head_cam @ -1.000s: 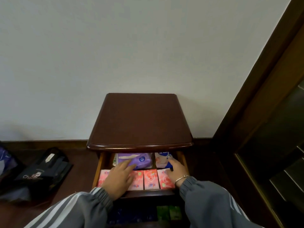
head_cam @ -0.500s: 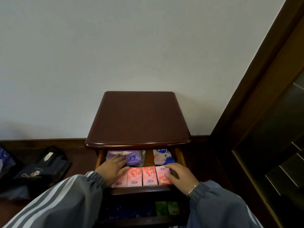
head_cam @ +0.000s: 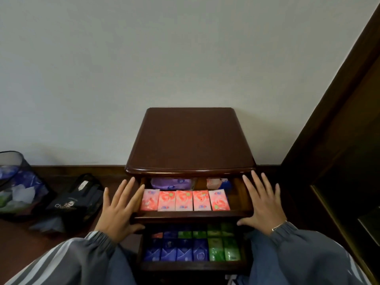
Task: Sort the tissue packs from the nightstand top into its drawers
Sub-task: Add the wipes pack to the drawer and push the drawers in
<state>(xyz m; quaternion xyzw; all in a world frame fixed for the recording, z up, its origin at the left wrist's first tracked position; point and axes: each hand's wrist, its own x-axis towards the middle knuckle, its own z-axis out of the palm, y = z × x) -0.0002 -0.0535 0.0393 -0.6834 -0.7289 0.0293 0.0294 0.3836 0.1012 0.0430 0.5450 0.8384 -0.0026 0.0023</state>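
Five pink tissue packs (head_cam: 184, 200) line the front of the upper drawer (head_cam: 193, 214). My left hand (head_cam: 119, 206) and right hand (head_cam: 261, 202) flank that drawer, fingers spread, holding nothing. Sorting looks done; next I'd press its front inward.

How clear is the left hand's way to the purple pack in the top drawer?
Probably yes. The left hand is open at the left edge of the top drawer; the purple pack lies behind the pink packs, partly under the nightstand top.
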